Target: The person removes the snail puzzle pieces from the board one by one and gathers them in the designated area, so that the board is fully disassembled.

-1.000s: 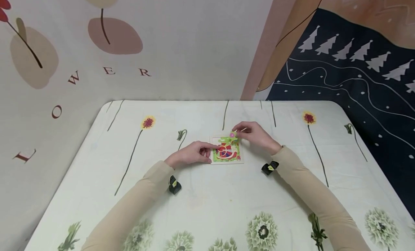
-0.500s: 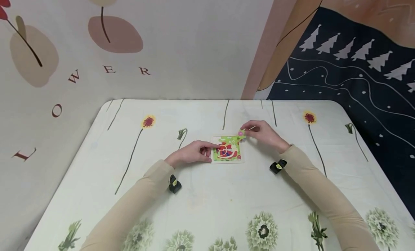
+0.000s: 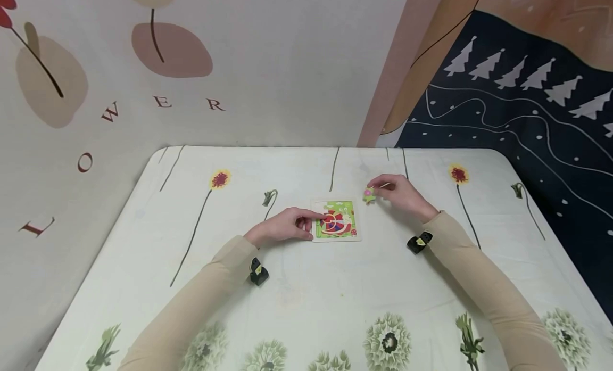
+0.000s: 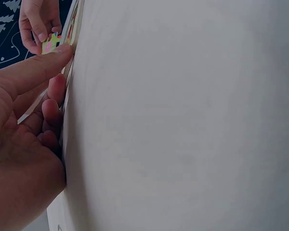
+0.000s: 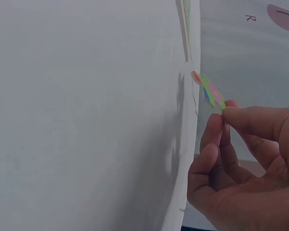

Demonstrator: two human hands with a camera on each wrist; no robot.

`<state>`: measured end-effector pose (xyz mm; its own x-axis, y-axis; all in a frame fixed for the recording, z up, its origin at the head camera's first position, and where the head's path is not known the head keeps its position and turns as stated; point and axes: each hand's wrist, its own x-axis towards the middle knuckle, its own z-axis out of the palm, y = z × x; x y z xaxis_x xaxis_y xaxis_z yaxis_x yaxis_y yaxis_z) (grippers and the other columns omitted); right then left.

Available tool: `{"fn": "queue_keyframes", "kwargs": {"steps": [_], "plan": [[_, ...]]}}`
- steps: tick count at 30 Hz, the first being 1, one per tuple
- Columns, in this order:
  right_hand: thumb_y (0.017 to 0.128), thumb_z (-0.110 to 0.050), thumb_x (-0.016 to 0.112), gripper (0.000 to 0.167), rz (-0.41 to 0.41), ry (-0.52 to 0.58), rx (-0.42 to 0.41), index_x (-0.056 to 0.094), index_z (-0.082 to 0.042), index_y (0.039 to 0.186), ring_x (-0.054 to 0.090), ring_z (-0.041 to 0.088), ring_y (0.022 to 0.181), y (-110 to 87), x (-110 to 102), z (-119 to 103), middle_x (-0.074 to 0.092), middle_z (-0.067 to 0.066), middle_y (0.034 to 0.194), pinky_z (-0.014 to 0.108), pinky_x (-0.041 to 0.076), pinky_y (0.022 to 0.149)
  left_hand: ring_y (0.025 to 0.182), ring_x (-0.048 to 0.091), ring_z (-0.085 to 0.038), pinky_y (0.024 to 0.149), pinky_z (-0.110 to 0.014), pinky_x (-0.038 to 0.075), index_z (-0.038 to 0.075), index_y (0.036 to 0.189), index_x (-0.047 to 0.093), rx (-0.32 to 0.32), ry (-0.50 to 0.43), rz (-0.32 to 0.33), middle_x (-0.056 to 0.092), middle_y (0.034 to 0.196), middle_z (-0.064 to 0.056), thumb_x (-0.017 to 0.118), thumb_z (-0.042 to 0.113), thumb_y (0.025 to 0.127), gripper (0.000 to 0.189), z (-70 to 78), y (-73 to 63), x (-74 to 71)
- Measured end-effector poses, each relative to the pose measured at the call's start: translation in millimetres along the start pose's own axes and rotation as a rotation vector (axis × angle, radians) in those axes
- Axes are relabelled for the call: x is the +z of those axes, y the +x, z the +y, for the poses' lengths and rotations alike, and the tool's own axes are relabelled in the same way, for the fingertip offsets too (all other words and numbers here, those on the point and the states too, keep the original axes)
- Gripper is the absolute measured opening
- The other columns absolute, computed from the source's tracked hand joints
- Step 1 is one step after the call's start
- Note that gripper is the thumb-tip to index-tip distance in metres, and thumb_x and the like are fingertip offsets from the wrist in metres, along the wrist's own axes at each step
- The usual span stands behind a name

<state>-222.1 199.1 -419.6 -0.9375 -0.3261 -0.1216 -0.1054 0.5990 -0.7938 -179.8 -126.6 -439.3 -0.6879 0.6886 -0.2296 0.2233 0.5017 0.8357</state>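
Note:
A small square jigsaw puzzle [image 3: 342, 231] with a red and purple snail picture on green lies flat in a pale frame on the table. My left hand [image 3: 286, 225] rests at its left side. The straight index finger touches the picture, while the other fingers lie bent by the frame's left edge. Right of the puzzle, my right hand [image 3: 401, 194] pinches a jigsaw piece [image 3: 369, 195] between thumb and fingertips. In the right wrist view this jigsaw piece [image 5: 213, 91] is green with pink, blue and orange patches, held tilted above the table and apart from the frame.
A white tablecloth [image 3: 297, 286] printed with flowers covers the table. Behind its far edge hangs a pale printed backdrop [image 3: 287, 67], with a dark tree-patterned cloth [image 3: 498, 110] on the right. Black devices are strapped at both wrists.
My right hand has moved to the right, away from the puzzle's top right corner, carrying the jigsaw piece. The left hand keeps its place on the puzzle.

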Motion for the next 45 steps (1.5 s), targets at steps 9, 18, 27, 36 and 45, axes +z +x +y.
{"fn": "queue_keyframes", "kwargs": {"steps": [9, 18, 27, 36, 45], "plan": [[0.099, -0.017, 0.061, 0.028, 0.023, -0.019, 0.039, 0.068, -0.003, 0.122, 0.062, 0.024, 0.104, 2.5, -13.2, 9.9, 0.063, 0.018, 0.131, 0.027, 0.044, 0.082, 0.074, 0.044, -0.012, 0.069, -0.020, 0.036, 0.007, 0.141, 0.056, -0.004, -0.005, 0.000, 0.056, 0.082, 0.001, 0.073, 0.003, 0.087, 0.057, 0.5, 0.3, -0.5], [0.100, -0.011, 0.056, 0.028, 0.046, -0.048, 0.090, 0.066, -0.001, 0.123, 0.058, 0.029, 0.110, 2.2, -27.5, 19.4, 0.061, 0.019, 0.133, 0.025, 0.043, 0.083, 0.075, 0.044, -0.012, 0.069, -0.020, 0.036, 0.007, 0.141, 0.056, -0.012, -0.001, -0.004, 0.055, 0.083, 0.001, 0.073, 0.004, 0.087, 0.057, 1.7, 0.0, -0.7], [0.100, -0.011, 0.056, 0.030, 0.058, -0.048, 0.129, 0.066, 0.001, 0.125, 0.054, 0.030, 0.115, 3.4, -37.0, 25.5, 0.061, 0.022, 0.133, 0.031, 0.040, 0.091, 0.075, 0.044, -0.012, 0.070, -0.020, 0.036, 0.007, 0.140, 0.057, -0.005, 0.007, 0.003, 0.053, 0.083, 0.001, 0.073, 0.004, 0.087, 0.056, 3.0, -0.4, -0.4], [0.100, -0.010, 0.054, 0.030, 0.048, -0.088, 0.154, 0.065, 0.002, 0.125, 0.050, 0.026, 0.104, 8.6, -42.6, 33.4, 0.061, 0.024, 0.131, 0.026, 0.041, 0.080, 0.076, 0.044, -0.013, 0.070, -0.021, 0.036, 0.008, 0.141, 0.057, -0.006, -0.012, 0.004, 0.053, 0.082, 0.001, 0.072, 0.003, 0.087, 0.056, 1.6, -0.3, 0.4], [0.101, -0.012, 0.054, 0.030, 0.037, -0.088, 0.187, 0.065, 0.001, 0.127, 0.048, 0.026, 0.104, 10.9, -43.4, 33.2, 0.060, 0.024, 0.132, 0.027, 0.041, 0.080, 0.076, 0.044, -0.012, 0.070, -0.020, 0.036, 0.008, 0.141, 0.057, -0.012, -0.002, 0.007, 0.053, 0.083, 0.001, 0.072, 0.003, 0.087, 0.056, 1.5, -0.8, 0.8]]}}
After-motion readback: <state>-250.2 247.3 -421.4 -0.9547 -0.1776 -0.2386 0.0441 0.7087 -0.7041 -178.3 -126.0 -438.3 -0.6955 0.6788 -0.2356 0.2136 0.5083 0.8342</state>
